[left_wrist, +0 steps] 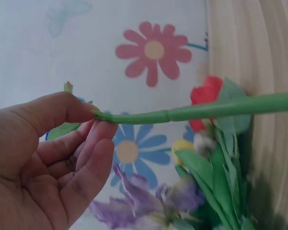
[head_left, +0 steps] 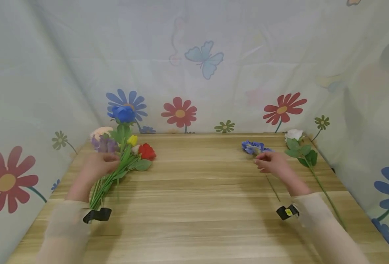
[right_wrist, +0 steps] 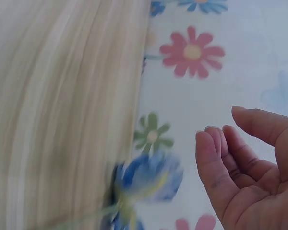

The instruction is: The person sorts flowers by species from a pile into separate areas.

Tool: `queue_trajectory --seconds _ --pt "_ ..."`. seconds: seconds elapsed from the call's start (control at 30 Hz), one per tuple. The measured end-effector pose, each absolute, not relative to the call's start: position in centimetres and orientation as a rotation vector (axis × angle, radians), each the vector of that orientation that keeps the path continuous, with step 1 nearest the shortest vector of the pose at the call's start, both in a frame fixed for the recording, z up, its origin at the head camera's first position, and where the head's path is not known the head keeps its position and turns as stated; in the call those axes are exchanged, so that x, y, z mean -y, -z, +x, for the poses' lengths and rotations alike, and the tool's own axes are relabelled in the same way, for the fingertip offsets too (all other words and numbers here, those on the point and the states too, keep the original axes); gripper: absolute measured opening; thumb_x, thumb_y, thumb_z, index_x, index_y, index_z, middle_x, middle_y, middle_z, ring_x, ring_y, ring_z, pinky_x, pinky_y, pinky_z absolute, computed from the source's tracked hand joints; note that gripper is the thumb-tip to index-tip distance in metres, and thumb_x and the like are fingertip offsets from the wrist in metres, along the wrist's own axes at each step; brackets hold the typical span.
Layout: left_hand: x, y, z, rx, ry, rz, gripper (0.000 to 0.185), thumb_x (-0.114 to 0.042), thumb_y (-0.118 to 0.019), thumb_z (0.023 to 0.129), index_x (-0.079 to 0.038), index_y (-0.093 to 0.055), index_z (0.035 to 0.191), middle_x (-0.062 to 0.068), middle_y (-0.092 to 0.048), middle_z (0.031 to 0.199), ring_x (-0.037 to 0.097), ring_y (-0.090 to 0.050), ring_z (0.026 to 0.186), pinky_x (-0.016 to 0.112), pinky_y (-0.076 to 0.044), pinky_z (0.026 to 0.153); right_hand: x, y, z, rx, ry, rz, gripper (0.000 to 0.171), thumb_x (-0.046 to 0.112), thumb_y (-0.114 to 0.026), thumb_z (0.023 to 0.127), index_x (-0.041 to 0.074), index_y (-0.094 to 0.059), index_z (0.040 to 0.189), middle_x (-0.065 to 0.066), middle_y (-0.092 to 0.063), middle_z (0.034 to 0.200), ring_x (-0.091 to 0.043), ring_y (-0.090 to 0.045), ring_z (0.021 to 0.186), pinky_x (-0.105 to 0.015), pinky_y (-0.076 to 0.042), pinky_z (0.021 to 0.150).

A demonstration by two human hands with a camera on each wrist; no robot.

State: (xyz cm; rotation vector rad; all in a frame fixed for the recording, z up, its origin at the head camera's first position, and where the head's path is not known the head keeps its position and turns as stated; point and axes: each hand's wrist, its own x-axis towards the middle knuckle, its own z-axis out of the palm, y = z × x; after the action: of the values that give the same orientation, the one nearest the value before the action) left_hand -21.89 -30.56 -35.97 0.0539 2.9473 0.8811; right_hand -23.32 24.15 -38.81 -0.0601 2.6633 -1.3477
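Note:
My left hand pinches the green stem of a large blue flower between thumb and forefinger, holding it upright over the left of the table. Behind and below it lies a bunch with a purple flower, a yellow tulip, a red rose and a peach bloom. At the right, my right hand hovers over a blue-violet flower with a thin stem. In the right wrist view, a gap separates thumb and fingers, with nothing between them.
A white rose with green leaves and a long stem lies along the right side of the wooden table. Behind the table's far edge hangs a flower-printed curtain, which also encloses both sides.

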Motion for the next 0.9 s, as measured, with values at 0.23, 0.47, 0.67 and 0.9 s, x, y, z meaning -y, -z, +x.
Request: queue_trajectory --seconds 0.23,0.47,0.67,0.9 --pt "27.2 35.2 -21.9 -2.944 -1.034 0.155 0.039 -0.017 -0.063 0.095 0.009 -0.068 0.123 0.02 -0.077 0.099 0.013 -0.065 0.084 0.026 -0.052 0.074 -20.4 38.3 -22.7 -2.627 1.466 -0.169 0.032 0.017 -0.062 0.103 -0.009 -0.063 0.122 -0.016 -0.069 0.102 -0.014 -0.065 0.085 -0.033 -0.064 0.081" --pt "23.1 35.1 -21.9 -2.908 -1.19 0.188 0.037 -0.019 -0.067 0.096 0.006 -0.07 0.122 0.024 -0.076 0.113 0.024 -0.072 0.091 0.028 -0.054 0.081 -16.6 38.8 -22.2 -2.518 1.632 -0.249 0.028 0.015 -0.064 0.101 -0.008 -0.064 0.118 -0.007 -0.069 0.096 -0.018 -0.066 0.087 -0.029 -0.063 0.079" --pt "20.3 35.6 -22.2 -2.817 -1.374 0.238 0.035 -0.015 -0.066 0.097 0.009 -0.069 0.122 0.029 -0.073 0.116 0.029 -0.075 0.094 0.038 -0.063 0.083 -13.3 39.3 -21.8 -2.451 1.679 -0.278 0.026 0.015 -0.065 0.1 -0.005 -0.066 0.116 -0.011 -0.071 0.099 -0.018 -0.067 0.087 -0.038 -0.064 0.083" --pt "17.2 36.2 -22.6 -2.723 -1.495 0.233 0.035 -0.013 -0.066 0.097 0.009 -0.069 0.124 0.029 -0.074 0.113 0.037 -0.077 0.093 0.043 -0.063 0.086 -9.8 39.9 -21.3 -2.367 1.753 -0.335 0.028 0.013 -0.066 0.099 -0.007 -0.064 0.118 -0.02 -0.071 0.107 -0.016 -0.068 0.088 -0.044 -0.063 0.087"
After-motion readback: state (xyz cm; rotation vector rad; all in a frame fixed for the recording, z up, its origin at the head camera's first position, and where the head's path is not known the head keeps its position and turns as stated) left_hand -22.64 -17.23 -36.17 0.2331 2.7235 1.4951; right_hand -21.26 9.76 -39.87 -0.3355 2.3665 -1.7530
